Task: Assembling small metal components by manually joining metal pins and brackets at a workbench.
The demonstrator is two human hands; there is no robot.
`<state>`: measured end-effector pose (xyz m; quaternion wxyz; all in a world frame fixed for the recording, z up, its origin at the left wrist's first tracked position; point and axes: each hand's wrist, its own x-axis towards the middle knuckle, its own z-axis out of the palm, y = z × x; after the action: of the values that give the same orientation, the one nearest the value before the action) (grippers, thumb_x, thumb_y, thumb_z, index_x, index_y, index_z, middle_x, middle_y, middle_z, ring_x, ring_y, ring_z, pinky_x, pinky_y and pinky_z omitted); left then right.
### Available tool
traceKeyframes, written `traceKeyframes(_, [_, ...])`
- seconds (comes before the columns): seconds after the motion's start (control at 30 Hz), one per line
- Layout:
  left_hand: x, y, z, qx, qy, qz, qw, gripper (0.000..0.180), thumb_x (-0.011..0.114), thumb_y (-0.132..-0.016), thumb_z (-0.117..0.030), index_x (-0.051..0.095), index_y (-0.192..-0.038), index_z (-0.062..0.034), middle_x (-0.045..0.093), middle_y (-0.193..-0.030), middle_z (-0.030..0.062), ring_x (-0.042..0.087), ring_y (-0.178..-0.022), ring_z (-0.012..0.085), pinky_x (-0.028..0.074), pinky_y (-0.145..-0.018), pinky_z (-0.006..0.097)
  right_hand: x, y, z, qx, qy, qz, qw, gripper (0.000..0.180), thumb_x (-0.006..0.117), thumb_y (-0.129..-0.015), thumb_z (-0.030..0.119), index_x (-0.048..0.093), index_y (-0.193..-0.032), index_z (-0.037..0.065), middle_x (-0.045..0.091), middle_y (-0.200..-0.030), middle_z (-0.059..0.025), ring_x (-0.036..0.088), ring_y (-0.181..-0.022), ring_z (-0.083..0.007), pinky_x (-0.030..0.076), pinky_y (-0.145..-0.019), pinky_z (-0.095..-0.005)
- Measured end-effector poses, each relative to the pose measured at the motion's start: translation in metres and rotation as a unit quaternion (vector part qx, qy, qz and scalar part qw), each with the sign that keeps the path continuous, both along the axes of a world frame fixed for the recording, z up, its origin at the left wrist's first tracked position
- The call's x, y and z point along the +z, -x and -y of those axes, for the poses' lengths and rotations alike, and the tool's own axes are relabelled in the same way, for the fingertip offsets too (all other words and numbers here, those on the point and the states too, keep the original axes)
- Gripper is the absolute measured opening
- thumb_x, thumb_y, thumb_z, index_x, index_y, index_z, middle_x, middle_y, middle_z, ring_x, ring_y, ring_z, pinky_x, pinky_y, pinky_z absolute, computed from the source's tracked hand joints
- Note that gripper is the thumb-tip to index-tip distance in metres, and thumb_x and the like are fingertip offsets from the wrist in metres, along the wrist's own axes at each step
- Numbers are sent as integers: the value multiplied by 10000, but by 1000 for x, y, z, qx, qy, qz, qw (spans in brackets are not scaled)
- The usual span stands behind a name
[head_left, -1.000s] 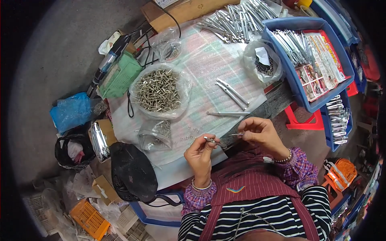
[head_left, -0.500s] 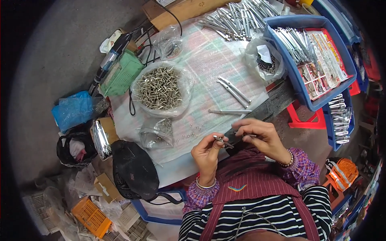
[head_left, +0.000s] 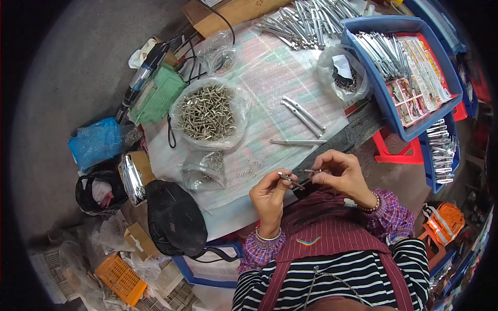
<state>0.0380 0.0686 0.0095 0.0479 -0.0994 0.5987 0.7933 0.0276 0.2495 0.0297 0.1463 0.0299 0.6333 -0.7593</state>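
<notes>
At the table's near edge, my left hand pinches a small dark metal piece between thumb and fingertips. Close on its right, my right hand holds a thin metal pin in a pinch, its tip pointing toward the left hand. A gap separates the pin from the metal piece. Just beyond my hands, a slim silver metal bar lies crosswise. Two more silver metal bars lie slanted behind it. Tiny metal parts are scattered on the sheet left of my hands.
An open plastic bag of metal bolts stands mid-table, with a smaller parts bag nearer me. At the far right are a bag of dark parts and a blue bin of bars. A black cap sits left.
My right hand has turned and come down slightly, so the pin in its fingertips now shows. The left hand keeps its pinch with almost no movement.
</notes>
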Motion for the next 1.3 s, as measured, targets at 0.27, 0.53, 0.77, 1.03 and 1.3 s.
traceKeyframes(0.27, [0,-1,0,-9,-1,0,1000,163,659,-813,-66,629,-932,40,649,-805,103,599,-708,141,464,-626,233,10,3,2,19,-188,-229,955,192,700,-731,49,657,-910,-6,621,-814,-76,615,-698,-156,466,-627,-242])
traceKeyframes(0.53, [-3,-3,1,-36,-46,-10,998,166,689,-786,-78,641,-892,41,637,-845,103,581,-714,149,454,-620,244,13,-5,7,66,-158,-240,955,285,704,-720,89,628,-986,20,592,-727,-105,597,-618,-253,452,-529,-314])
traceKeyframes(0.77, [-2,-1,1,-48,-54,-12,997,213,717,-760,-126,633,-847,50,605,-806,100,561,-707,149,432,-599,240,10,-9,7,61,-183,-249,949,250,715,-720,90,639,-942,4,610,-703,-91,605,-602,-209,441,-527,-283])
traceKeyframes(1.03, [-5,1,3,-55,-32,-57,996,241,739,-730,-150,629,-817,45,594,-795,120,566,-713,181,440,-592,253,3,-11,9,41,-156,-260,952,209,723,-712,67,660,-906,18,576,-623,-79,575,-531,-191,412,-477,-286])
traceKeyframes(1.3, [-5,0,1,-43,-26,-74,996,196,729,-724,-89,630,-826,46,596,-798,126,574,-722,191,455,-617,269,6,-13,10,41,-133,-251,958,180,704,-723,80,649,-881,13,577,-658,-96,582,-553,-233,428,-475,-308])
